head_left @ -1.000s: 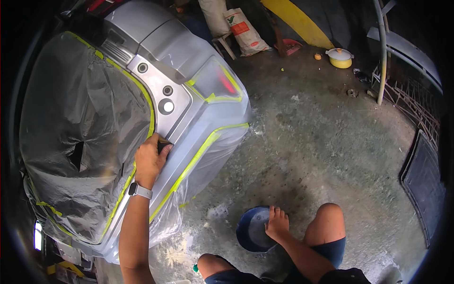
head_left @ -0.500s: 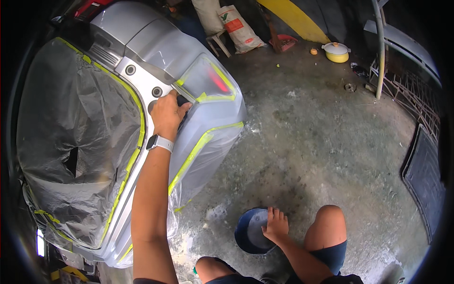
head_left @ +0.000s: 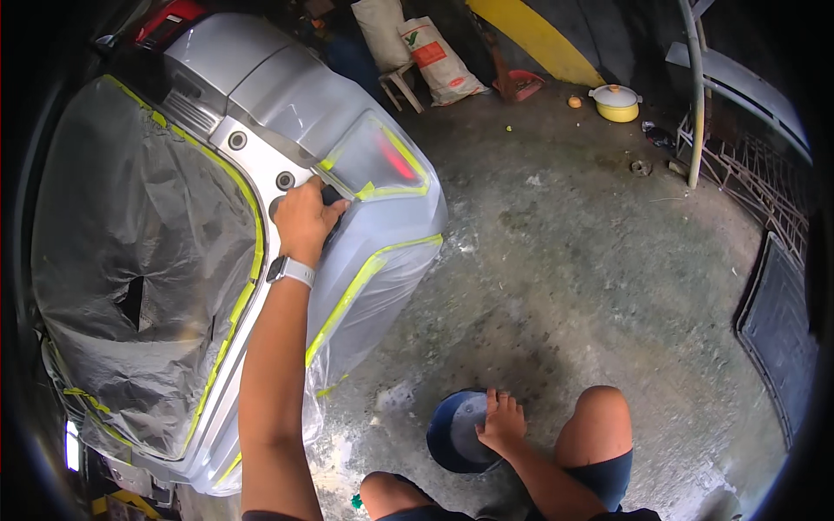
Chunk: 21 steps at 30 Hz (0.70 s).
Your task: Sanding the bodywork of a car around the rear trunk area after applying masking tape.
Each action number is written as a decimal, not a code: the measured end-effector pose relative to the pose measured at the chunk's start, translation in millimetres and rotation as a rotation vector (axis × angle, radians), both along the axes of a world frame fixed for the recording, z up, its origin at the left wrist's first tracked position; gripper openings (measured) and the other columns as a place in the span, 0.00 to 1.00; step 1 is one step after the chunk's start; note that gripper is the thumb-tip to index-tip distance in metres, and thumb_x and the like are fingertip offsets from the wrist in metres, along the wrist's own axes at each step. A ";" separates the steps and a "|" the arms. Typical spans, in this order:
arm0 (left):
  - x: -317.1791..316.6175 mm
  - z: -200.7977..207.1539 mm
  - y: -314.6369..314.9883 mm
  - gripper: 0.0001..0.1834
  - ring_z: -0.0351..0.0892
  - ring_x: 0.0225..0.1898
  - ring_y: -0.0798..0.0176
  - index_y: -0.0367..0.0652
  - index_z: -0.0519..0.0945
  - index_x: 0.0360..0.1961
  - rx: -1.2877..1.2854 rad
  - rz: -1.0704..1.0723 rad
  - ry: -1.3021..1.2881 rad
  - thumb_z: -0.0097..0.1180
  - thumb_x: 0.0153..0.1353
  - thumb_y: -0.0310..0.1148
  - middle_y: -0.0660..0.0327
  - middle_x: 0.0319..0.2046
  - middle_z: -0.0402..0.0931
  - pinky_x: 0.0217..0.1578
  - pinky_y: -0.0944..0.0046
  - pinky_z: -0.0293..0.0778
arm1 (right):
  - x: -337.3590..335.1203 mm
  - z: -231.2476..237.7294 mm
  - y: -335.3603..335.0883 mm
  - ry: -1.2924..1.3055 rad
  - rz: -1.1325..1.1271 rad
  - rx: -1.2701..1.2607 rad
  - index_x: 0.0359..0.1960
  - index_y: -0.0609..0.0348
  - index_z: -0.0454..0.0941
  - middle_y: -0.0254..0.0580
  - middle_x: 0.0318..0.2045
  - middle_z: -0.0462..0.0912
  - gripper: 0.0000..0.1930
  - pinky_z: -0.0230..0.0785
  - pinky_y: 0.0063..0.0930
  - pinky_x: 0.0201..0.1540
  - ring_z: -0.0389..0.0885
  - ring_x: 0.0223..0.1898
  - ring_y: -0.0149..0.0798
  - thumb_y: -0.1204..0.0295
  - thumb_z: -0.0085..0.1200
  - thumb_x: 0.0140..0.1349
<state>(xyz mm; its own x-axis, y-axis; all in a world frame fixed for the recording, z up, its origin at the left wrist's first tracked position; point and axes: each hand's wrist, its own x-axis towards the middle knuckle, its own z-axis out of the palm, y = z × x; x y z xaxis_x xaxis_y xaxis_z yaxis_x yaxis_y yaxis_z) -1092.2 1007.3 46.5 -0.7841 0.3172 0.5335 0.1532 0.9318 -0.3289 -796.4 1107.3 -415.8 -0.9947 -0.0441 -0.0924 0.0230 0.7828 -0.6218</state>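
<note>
Against the silver rear bumper (head_left: 300, 82) of a vehicle, my left hand (head_left: 302, 221) presses down with bent fingers. A dark piece (head_left: 330, 196) shows between its thumb and fingers; most of it is hidden and its kind is unclear. Yellow-green masking tape (head_left: 258, 208) edges the bumper, holding clear plastic sheeting (head_left: 174, 252) over the rear panel. More tape frames a red reflector or lamp (head_left: 397, 156). Low in front of me stands a dark blue bucket (head_left: 441, 434) with greyish liquid in it. On its right rim is my right hand (head_left: 504, 424), thumb inside and fingers outside.
Grey concrete floor (head_left: 556, 260) spreads to my right. At the far side stand sacks (head_left: 439, 65), a red dustpan (head_left: 521, 84) and a yellow lidded pot (head_left: 617, 104). A pole (head_left: 697, 113), metal racks (head_left: 764, 182) and a dark panel (head_left: 777, 321) line the right.
My left hand has shifted slightly on the bumper, and the whole view has moved a little. My right hand stays on the bucket's rim.
</note>
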 end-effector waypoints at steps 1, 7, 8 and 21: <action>-2.7 2.5 2.9 0.30 0.91 0.43 0.41 0.42 0.88 0.50 0.000 0.028 0.011 0.80 0.52 0.50 0.45 0.39 0.90 0.45 0.44 0.83 | -0.1 1.2 -0.3 0.011 0.002 -0.029 0.78 0.58 0.59 0.55 0.67 0.71 0.47 0.68 0.49 0.67 0.72 0.67 0.57 0.53 0.69 0.61; -7.0 -1.3 14.2 0.30 0.91 0.44 0.43 0.43 0.89 0.53 0.006 0.070 -0.013 0.80 0.53 0.49 0.47 0.40 0.91 0.46 0.47 0.84 | -1.2 2.2 3.6 0.001 -0.031 0.000 0.77 0.58 0.60 0.54 0.67 0.71 0.48 0.68 0.49 0.66 0.73 0.66 0.57 0.54 0.70 0.59; -6.2 -2.7 13.0 0.30 0.91 0.44 0.43 0.43 0.89 0.53 0.008 0.080 -0.011 0.80 0.53 0.49 0.47 0.40 0.91 0.47 0.47 0.84 | -1.5 2.5 2.7 0.005 -0.031 -0.002 0.77 0.58 0.60 0.54 0.67 0.71 0.48 0.68 0.49 0.66 0.73 0.66 0.57 0.54 0.70 0.59; -16.1 4.9 2.8 0.26 0.91 0.40 0.44 0.44 0.90 0.45 0.101 0.059 0.042 0.81 0.53 0.51 0.49 0.35 0.91 0.42 0.49 0.84 | -3.4 6.1 4.8 -0.042 -0.020 -0.026 0.78 0.58 0.60 0.54 0.69 0.70 0.46 0.66 0.49 0.69 0.71 0.68 0.56 0.55 0.65 0.62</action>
